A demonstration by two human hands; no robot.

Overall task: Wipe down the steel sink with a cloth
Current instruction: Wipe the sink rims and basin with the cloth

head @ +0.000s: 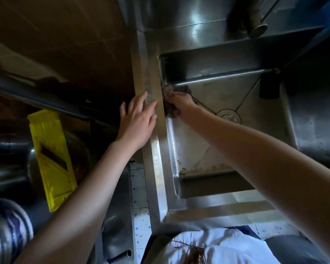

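The steel sink [259, 103] fills the middle and right of the view, with a round drain [229, 115] in its floor. My right hand [181, 102] reaches inside the basin and grips a dark crumpled cloth [171, 100], pressing it against the inner left wall just under the rim. A darker wad of the cloth shows above my fingers at the far left corner. My left hand [137, 121] lies flat with spread fingers on the sink's left rim [154, 130], right beside the cloth hand.
A yellow slicer [52, 157] leans among steel pots at the left. A tap spout [255, 25] hangs over the back ledge. A thin rod [227, 76] crosses the basin's far side, and a dark cup-like object [270, 87] sits at its right wall.
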